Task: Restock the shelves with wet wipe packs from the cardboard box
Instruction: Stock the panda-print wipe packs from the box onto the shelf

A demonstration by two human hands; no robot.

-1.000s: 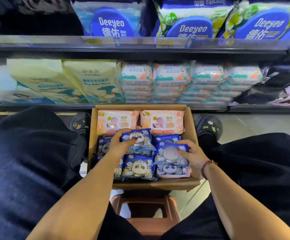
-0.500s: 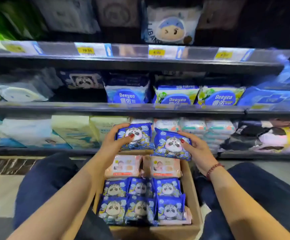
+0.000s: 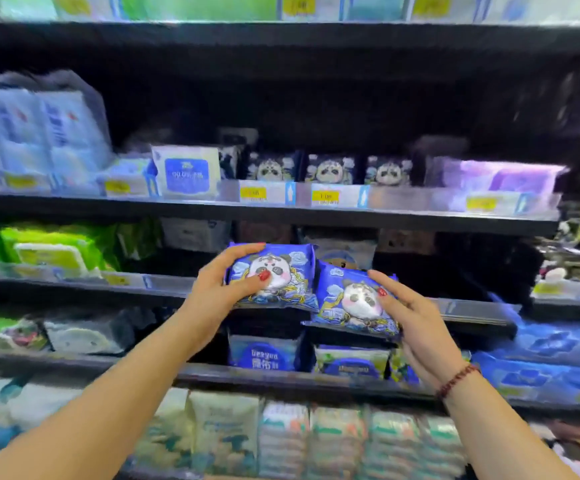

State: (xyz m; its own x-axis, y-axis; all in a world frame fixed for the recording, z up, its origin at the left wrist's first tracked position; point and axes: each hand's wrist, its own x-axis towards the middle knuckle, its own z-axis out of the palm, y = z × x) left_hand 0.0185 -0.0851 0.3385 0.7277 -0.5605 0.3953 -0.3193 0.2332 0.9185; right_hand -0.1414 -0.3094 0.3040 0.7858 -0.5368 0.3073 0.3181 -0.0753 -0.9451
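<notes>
Your left hand (image 3: pixel 224 289) is clamped on one panda wet wipe pack (image 3: pixel 274 275) and your right hand (image 3: pixel 416 323) on a second pack (image 3: pixel 351 299), both raised in front of the shelves. Neither is placed yet. The matching panda row (image 3: pixel 330 171) sits on the shelf above, likely their spot; the box is out of view.

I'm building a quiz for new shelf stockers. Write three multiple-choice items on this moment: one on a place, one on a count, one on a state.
1. Where do matching panda packs already stand?
A. the shelf above the hands
B. the bottom shelf
C. the floor

2. How many blue panda-print wipe packs are held?
A. one
B. two
C. four

3. What is the right hand doing?
A. hanging empty
B. gripping a pack
C. touching a price tag

Key: 1 A, three panda faces line that shelf; 2 B, the left hand holds the left pack, the right hand the right pack; 3 B, its thumb presses the pack's face.
</notes>
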